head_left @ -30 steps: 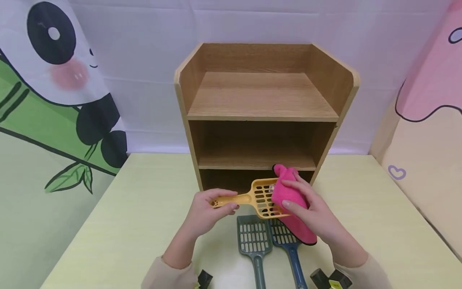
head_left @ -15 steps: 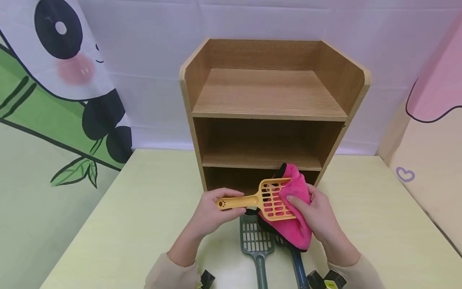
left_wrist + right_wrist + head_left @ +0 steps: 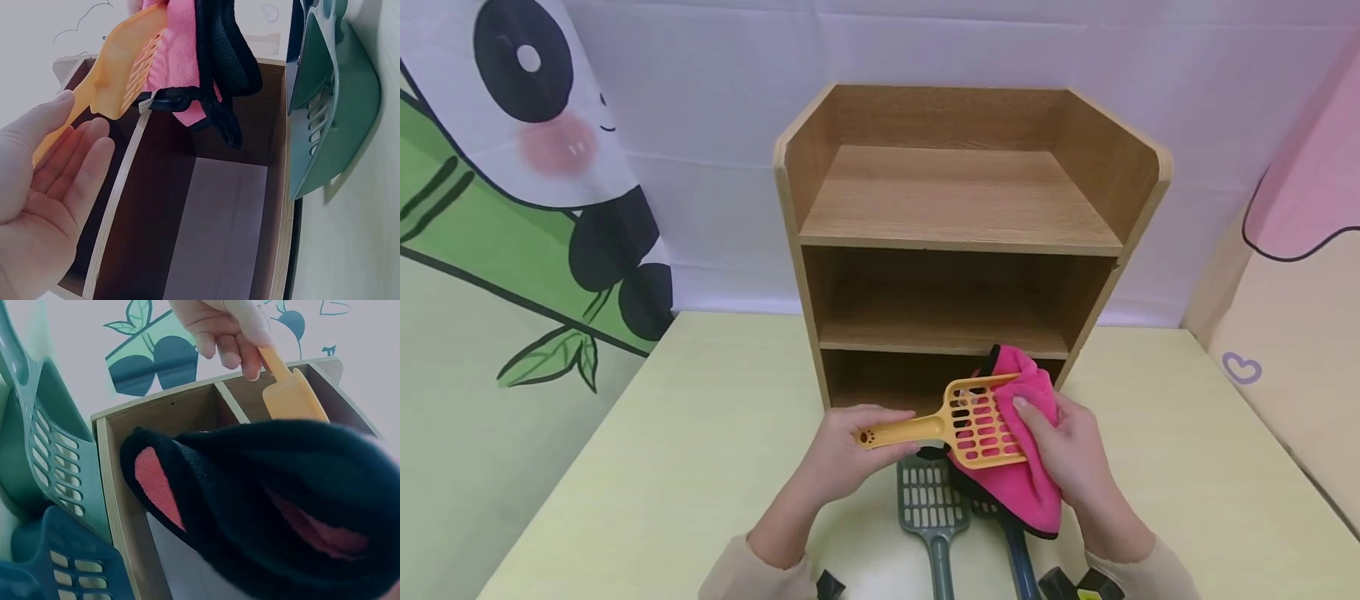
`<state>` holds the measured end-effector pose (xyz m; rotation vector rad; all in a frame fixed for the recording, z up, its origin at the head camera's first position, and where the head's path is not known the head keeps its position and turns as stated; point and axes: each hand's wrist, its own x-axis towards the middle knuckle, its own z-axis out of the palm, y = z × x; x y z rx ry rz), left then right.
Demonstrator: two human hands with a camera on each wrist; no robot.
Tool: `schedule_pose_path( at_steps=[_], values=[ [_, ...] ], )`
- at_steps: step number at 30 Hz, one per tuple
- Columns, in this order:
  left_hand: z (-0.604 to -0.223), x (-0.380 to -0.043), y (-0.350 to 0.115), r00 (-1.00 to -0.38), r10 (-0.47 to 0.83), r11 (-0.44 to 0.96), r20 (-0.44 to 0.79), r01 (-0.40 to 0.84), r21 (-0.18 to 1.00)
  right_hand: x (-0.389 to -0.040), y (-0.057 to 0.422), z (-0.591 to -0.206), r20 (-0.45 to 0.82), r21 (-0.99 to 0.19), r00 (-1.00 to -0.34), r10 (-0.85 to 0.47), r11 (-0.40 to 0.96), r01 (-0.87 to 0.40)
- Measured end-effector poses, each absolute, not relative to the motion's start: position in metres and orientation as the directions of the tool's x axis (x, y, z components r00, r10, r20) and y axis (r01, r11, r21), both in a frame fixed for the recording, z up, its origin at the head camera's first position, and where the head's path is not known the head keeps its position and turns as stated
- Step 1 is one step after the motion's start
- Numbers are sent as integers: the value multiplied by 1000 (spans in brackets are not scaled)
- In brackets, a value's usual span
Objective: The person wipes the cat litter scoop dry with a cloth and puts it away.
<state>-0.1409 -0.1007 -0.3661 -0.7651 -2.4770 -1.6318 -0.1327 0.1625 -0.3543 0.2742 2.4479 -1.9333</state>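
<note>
My left hand (image 3: 848, 450) pinches the handle of a yellow slotted litter scoop (image 3: 983, 425), thumb on one side and fingers on the other. In my right hand (image 3: 1075, 454) is a pink cloth (image 3: 1022, 492) with a dark edge and underside, folded over the scoop's front end. The right thumb presses the cloth against the scoop's blade; most right fingers are hidden behind it. Below, on the table, lie a grey-green litter scoop (image 3: 934, 496) and a dark blue litter scoop (image 3: 1017, 550), the blue one partly covered by the cloth. In the right wrist view, the cloth's dark side (image 3: 250, 506) fills much of the picture.
A wooden shelf unit (image 3: 958, 196) with stacked compartments stands at the back of the pale table (image 3: 625, 500), just beyond the hands. Behind it hangs a light purple cloth backdrop (image 3: 715, 167). Cartoon-printed panels flank the table on both sides.
The cloth has spread and shifted over the scoop's front end, showing more of its dark edge, and its pink shows through the slots. Both hands have moved slightly right and down in the view.
</note>
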Motion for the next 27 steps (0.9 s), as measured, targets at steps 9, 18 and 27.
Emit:
schedule_pose_path(
  at_steps=[9,18,27],
  values=[
    [-361,-139,-114,-843,355,306,404,513,802,-124,155,-353,-48,-998,-973,225,18,53],
    [-357,-144,-122,-824,462,224,327,465,856,-133,179,-342,180,-846,-970,-162,477,-237],
    [-360,-143,-123,-803,528,107,278,387,916,-164,167,-314,-29,-658,-789,-614,606,-447]
  ],
)
